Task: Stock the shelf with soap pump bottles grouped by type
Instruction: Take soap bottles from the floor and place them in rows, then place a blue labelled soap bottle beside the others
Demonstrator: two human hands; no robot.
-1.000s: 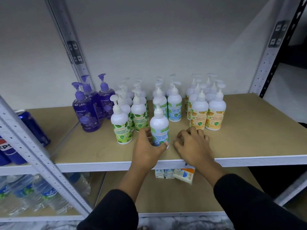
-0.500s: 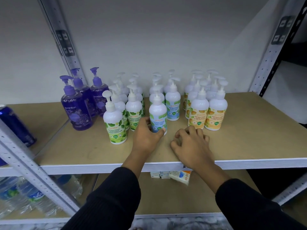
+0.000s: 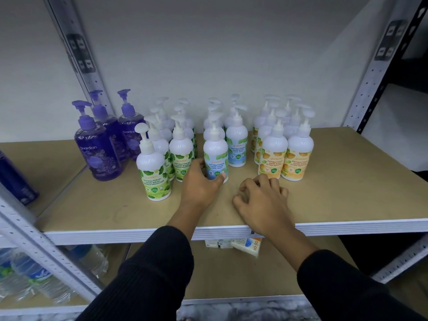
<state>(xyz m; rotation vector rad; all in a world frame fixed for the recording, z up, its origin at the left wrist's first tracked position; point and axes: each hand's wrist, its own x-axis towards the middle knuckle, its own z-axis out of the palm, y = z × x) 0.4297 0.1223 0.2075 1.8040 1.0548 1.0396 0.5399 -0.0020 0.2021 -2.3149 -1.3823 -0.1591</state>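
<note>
On the tan shelf board [image 3: 347, 193] stand soap pump bottles in groups. Three purple bottles [image 3: 98, 151] are at the left, then green-label white bottles [image 3: 152, 172], blue-label bottles [image 3: 236, 144] in the middle and orange-label bottles [image 3: 284, 156] at the right. My left hand [image 3: 200, 184] grips the base of the front blue-label bottle [image 3: 215, 156], which stands upright in front of its row. My right hand [image 3: 261, 200] rests on the board with fingers curled, holding nothing.
Metal uprights [image 3: 76, 54] frame the bay on both sides. A dark blue can [image 3: 14, 179] stands on the neighbouring shelf at the left. Water bottles [image 3: 30, 279] and small boxes [image 3: 245, 245] lie on the lower shelf.
My left hand has pushed the blue-label bottle back from near the front edge into line with its row. My right hand has stayed in place on the board.
</note>
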